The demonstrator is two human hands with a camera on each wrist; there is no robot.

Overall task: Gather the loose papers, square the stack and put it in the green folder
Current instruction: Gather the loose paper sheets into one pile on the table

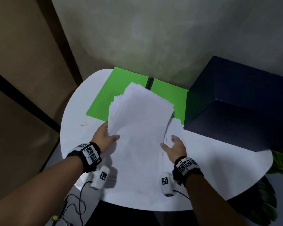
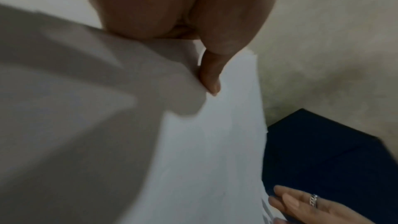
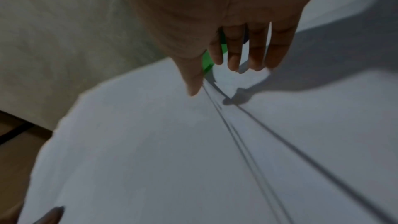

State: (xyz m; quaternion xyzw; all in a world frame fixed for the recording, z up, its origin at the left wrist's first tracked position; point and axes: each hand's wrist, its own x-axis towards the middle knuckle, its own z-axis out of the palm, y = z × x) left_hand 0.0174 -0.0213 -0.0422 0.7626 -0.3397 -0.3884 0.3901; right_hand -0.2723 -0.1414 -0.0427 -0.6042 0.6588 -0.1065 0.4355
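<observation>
A stack of white papers (image 1: 140,121) slants up from the table, its far end fanned out over the open green folder (image 1: 111,95). My left hand (image 1: 108,134) grips the stack's left edge, thumb (image 2: 210,77) on top and fingers hidden beneath. At the stack's right edge my right hand (image 1: 171,143) is open with straight, spread fingers (image 3: 234,54); its thumb tip (image 3: 193,89) lies against the top sheet. In the right wrist view several offset sheet edges (image 3: 247,142) show, so the stack is uneven. A sliver of the green folder (image 3: 206,60) shows behind the fingers.
The round white table (image 1: 211,160) stands against a grey wall. A large dark blue box (image 1: 235,103) sits at the right, touching the folder's right side. Green plant leaves (image 1: 281,160) lie beyond the table's right rim. Black cables (image 1: 75,204) hang off the front left.
</observation>
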